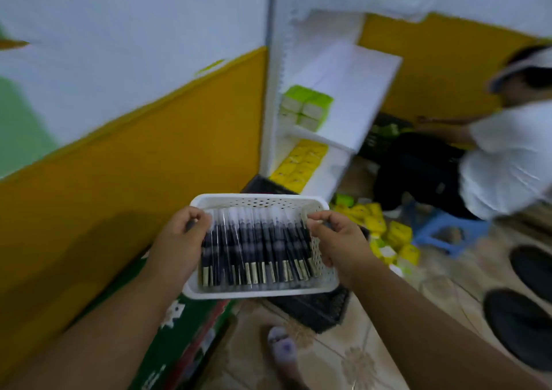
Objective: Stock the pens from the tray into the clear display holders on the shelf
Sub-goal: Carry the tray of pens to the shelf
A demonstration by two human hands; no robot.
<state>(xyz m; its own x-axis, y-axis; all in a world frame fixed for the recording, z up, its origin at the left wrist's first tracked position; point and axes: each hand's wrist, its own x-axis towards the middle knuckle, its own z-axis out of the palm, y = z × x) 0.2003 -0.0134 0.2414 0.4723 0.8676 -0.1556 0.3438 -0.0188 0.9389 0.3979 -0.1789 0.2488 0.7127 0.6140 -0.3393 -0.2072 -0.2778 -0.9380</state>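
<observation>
At centre frame the left hand has its grip curled over the left rim of the white tray; dark pens fill it side by side; the right hand grips the right rim. White shelf, upper right, carries green boxes; a seated person is at the far right.

A white perforated tray at lower centre holds dark navy pens with pale gold bands and clear caps. Behind it the wall is white above and mustard yellow below, and the white shelf at upper centre carries lime-green boxes over bright yellow ones. A light blue stool stands at right on beige floor tiles with a floral motif.
</observation>
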